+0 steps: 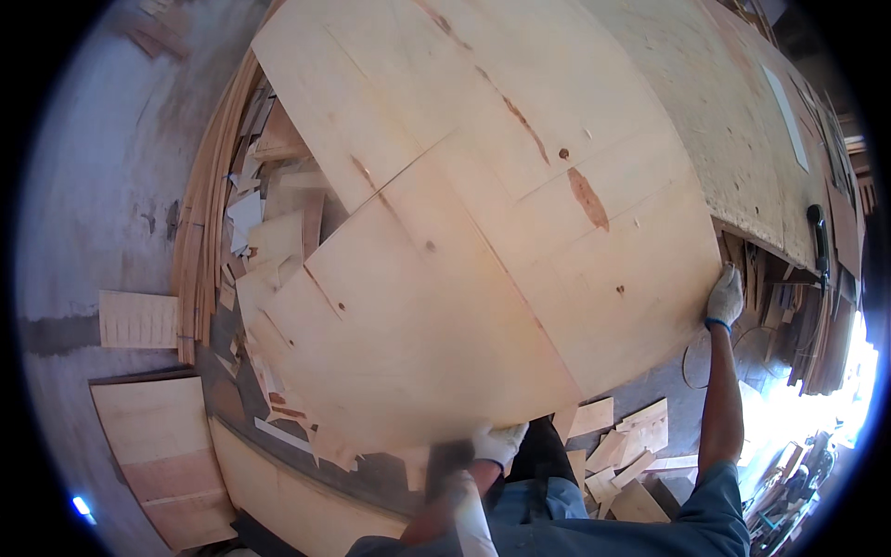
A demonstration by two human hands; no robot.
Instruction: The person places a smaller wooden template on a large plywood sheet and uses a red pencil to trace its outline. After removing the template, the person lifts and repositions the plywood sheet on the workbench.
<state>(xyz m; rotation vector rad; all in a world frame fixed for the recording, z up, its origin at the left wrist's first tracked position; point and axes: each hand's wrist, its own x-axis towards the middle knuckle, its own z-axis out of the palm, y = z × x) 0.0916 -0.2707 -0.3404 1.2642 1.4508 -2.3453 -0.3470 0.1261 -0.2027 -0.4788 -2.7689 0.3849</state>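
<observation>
A broad, pale plywood sheet (557,288) with brown patches and knots fills the middle of the view. Dark lines cross its face; I cannot tell whether they are seams or edges of overlapping pieces. My left hand (501,444), in a white glove, is closed on its near edge, with the fingers partly hidden. At the right edge, my right hand (726,295), gloved in white with a blue cuff, grips the sheet with the arm stretched forward.
Wood offcuts (631,446) litter the floor near my legs, and more scraps (288,204) lie left of the sheet. Long strips (200,232) lean along the left wall. Boards (167,455) stand lower left. A large bench-like panel (742,158) with a black handle (819,241) is at right.
</observation>
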